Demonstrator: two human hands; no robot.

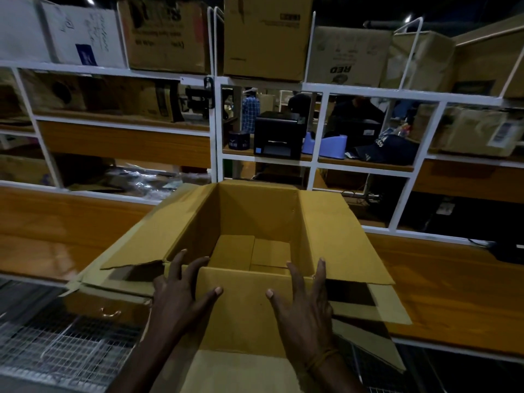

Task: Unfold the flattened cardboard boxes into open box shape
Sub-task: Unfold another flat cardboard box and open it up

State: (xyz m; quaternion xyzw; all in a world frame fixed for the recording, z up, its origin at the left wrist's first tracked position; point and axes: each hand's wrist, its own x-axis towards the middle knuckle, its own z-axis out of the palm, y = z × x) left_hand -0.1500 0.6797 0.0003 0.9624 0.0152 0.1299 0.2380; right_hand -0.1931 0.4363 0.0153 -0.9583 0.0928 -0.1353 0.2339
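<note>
The work surface is an orange-brown wooden bench (442, 293) with a white edge, extending to both sides of the hands; beyond it stands a white metal shelving frame (215, 123) loaded with stored cartons (266, 35), a black label printer (276, 134) and a dark cap (388, 148). A wire mesh panel (65, 350) lies below and outboard of the left hand. The cardboard box (255, 222) stands erected and open-topped directly ahead of both hands, its side flaps folded outward and its bottom flaps closed. The left hand (181, 290) and right hand (304, 296) rest with fingers spread and straight against the near flap (241, 313), fingertips reaching over the near rim, thumbs pointing toward each other.
</note>
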